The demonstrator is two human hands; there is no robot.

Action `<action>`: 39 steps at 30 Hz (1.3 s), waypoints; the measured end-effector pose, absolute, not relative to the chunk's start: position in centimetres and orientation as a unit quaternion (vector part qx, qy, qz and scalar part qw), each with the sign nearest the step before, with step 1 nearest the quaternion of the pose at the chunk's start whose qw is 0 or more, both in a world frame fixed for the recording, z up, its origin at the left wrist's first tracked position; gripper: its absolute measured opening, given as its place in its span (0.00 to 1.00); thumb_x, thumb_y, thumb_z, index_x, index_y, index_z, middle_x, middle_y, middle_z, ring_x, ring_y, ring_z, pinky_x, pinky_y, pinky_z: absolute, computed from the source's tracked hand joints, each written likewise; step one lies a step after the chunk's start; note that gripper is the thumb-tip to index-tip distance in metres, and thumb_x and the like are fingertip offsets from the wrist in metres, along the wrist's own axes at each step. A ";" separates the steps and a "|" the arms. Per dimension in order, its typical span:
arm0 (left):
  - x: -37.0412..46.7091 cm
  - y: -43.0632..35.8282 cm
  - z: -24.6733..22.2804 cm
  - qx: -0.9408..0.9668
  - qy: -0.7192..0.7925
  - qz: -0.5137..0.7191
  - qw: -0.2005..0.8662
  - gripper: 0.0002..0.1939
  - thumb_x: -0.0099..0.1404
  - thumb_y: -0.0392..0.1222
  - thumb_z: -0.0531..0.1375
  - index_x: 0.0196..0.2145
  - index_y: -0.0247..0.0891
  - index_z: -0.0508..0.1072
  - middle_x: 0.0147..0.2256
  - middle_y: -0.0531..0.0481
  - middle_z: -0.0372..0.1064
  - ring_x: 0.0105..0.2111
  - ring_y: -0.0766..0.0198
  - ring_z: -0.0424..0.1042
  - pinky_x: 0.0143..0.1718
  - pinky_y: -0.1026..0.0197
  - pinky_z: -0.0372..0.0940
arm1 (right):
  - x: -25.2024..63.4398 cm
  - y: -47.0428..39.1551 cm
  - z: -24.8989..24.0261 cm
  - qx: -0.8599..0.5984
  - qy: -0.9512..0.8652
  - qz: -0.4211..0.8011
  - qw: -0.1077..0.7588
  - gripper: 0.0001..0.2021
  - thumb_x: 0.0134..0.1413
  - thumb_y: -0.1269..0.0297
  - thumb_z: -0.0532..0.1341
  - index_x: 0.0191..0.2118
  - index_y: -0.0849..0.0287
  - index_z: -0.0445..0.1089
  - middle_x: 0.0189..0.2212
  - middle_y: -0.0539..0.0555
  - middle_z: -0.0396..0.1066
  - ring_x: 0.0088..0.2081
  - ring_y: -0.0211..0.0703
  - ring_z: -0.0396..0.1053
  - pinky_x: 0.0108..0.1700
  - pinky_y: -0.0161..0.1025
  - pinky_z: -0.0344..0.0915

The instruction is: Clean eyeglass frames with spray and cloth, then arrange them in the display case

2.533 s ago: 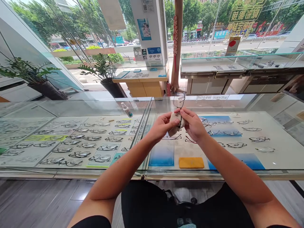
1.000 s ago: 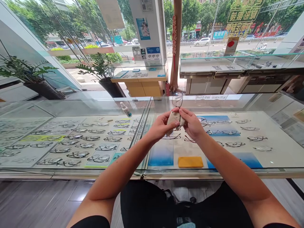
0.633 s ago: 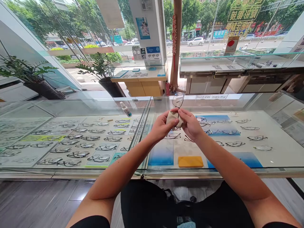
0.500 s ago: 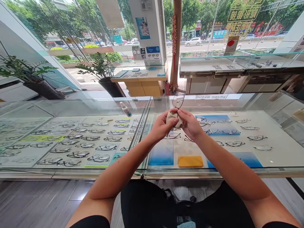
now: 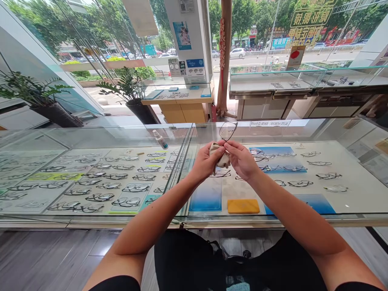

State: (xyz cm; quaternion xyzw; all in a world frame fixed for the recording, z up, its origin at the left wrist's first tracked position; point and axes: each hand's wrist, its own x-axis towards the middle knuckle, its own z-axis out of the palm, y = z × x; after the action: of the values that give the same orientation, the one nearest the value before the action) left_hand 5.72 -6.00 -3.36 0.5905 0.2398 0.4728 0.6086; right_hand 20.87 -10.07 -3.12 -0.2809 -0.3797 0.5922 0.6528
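- The person's left hand [image 5: 206, 161] is curled round a crumpled beige cloth [image 5: 223, 161], thumb pressed down on top of it.
- The right hand [image 5: 242, 159] pinches a pair of thin, dark-framed eyeglasses [image 5: 228, 131] between thumb and fingertips, right beside the cloth; the fingertips of both hands all but meet there.
- Those eyeglasses are held up above the glass-topped worktop [image 5: 365, 190], one clear lens poking out beyond the fingers. The rest is hidden, so I can't tell whether the cloth is around the other lens.
- Nearer the person, between the forearms, lies a flat mustard-yellow rectangular case [image 5: 243, 206]; from here I can't say if it's on the glass or under it.
- Over to the left, well apart from the hands, stands a white spray bottle with a blue label [image 5: 160, 139].
- Rows of dark spectacle frames [image 5: 100, 197] fill the display below, some over a blue rectangular panel [image 5: 285, 161].
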 end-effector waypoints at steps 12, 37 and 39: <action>5.7 -6.4 -3.1 0.626 0.247 0.510 0.536 0.34 0.64 0.76 0.72 0.39 0.37 0.84 0.31 0.51 0.75 0.30 0.66 0.70 0.33 0.64 0.68 | 21.3 -10.1 -3.2 -0.322 -0.421 0.523 0.667 0.19 0.41 0.43 0.85 0.37 0.47 0.91 0.50 0.53 0.80 0.54 0.49 0.76 0.61 0.45 0.73; 4.4 -5.5 -2.6 0.694 0.166 0.377 0.591 0.24 0.65 0.52 0.78 0.53 0.37 0.83 0.42 0.45 0.80 0.40 0.59 0.78 0.43 0.58 0.73 | 22.3 -10.5 -1.2 -0.330 -0.430 0.518 0.662 0.16 0.47 0.45 0.80 0.35 0.52 0.87 0.39 0.52 0.79 0.39 0.43 0.71 0.40 0.40 0.70; 4.5 -5.5 -2.6 0.692 0.167 0.384 0.587 0.24 0.65 0.52 0.78 0.54 0.37 0.83 0.42 0.45 0.80 0.40 0.59 0.78 0.44 0.58 0.74 | 22.3 -10.5 -1.2 -0.333 -0.427 0.520 0.660 0.18 0.47 0.44 0.80 0.36 0.52 0.87 0.37 0.52 0.80 0.38 0.42 0.71 0.40 0.40 0.69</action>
State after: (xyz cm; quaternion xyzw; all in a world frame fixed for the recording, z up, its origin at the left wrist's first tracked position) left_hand 4.48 -5.50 -2.64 0.6925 0.1667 0.3844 0.5873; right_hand 22.26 -10.55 -1.23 -0.3329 -0.4272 0.5205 0.6601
